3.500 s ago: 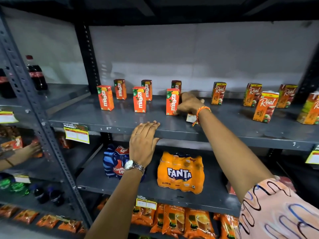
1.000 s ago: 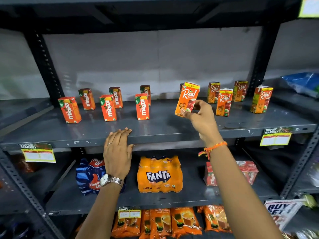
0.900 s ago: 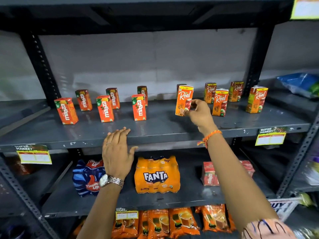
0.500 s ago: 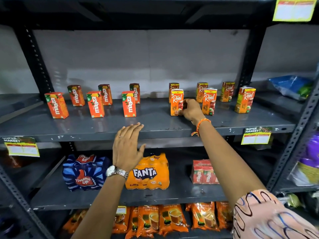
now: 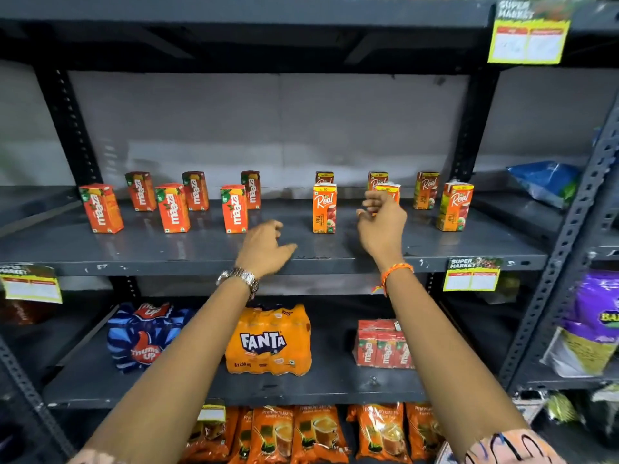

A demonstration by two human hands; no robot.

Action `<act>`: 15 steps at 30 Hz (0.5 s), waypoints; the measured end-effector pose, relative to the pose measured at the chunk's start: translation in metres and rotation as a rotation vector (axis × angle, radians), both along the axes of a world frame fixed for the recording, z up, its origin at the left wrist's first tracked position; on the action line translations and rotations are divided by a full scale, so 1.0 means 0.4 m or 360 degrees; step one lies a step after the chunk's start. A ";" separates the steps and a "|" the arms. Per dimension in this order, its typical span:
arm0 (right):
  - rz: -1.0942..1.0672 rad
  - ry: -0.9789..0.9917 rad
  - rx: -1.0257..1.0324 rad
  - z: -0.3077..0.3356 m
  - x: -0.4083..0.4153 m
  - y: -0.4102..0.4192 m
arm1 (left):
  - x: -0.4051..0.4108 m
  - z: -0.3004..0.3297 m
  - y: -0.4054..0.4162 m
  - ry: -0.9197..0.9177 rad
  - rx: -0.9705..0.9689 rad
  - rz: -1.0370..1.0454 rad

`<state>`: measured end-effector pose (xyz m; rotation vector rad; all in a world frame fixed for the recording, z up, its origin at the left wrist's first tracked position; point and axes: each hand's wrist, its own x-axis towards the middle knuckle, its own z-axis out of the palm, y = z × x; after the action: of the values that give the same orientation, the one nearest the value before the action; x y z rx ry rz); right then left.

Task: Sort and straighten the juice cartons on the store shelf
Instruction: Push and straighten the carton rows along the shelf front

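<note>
Several orange Maaza cartons [image 5: 234,209] stand upright in two rows on the left half of the grey shelf [image 5: 201,249]. On the right half stand several Real cartons. One Real apple carton [image 5: 324,208] stands alone at the front centre. My right hand [image 5: 382,226] hovers just right of it, fingers loosely apart and holding nothing, partly hiding another Real carton [image 5: 390,189]. My left hand [image 5: 264,249] is over the shelf's front edge, fingers curled apart, between the nearest Maaza carton and the Real apple carton, touching neither.
Below are a Fanta pack [image 5: 268,339], a blue Thums Up pack [image 5: 144,336] and a red Maaza pack [image 5: 382,343]. Price tags [image 5: 472,274] hang on the shelf edge. Dark uprights [image 5: 469,128] flank the bay. Orange pouches [image 5: 318,433] fill the lowest shelf.
My right hand set the Real apple carton upright at the front centre, let go and drew back to the right. My left hand moved right along the shelf edge and lifted.
</note>
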<state>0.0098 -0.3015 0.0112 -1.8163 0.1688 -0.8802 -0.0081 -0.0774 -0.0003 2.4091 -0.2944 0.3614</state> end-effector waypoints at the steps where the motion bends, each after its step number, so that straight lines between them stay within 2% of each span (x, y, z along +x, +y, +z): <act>1: -0.0107 -0.0061 -0.0005 -0.002 -0.011 -0.019 | 0.016 0.012 -0.029 0.0093 -0.0043 -0.0063; 4: -0.0333 -0.0149 -0.0038 -0.018 -0.019 -0.082 | 0.070 0.038 -0.098 0.0322 -0.0207 -0.0191; 7: -0.0436 0.0141 -0.0316 -0.011 -0.017 -0.131 | 0.134 0.041 -0.138 0.0431 -0.0223 -0.0173; 11: -0.0115 0.0691 -0.0513 0.013 0.022 -0.187 | 0.184 0.034 -0.170 0.0377 -0.0246 -0.0145; 15: 0.0076 0.0669 -0.0585 0.009 0.045 -0.218 | 0.209 0.016 -0.179 0.0312 -0.0303 -0.0103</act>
<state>0.0279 -0.3889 0.0147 -2.3278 0.2395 -0.5064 0.0757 -0.1490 0.0060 2.2212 -0.2377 0.1162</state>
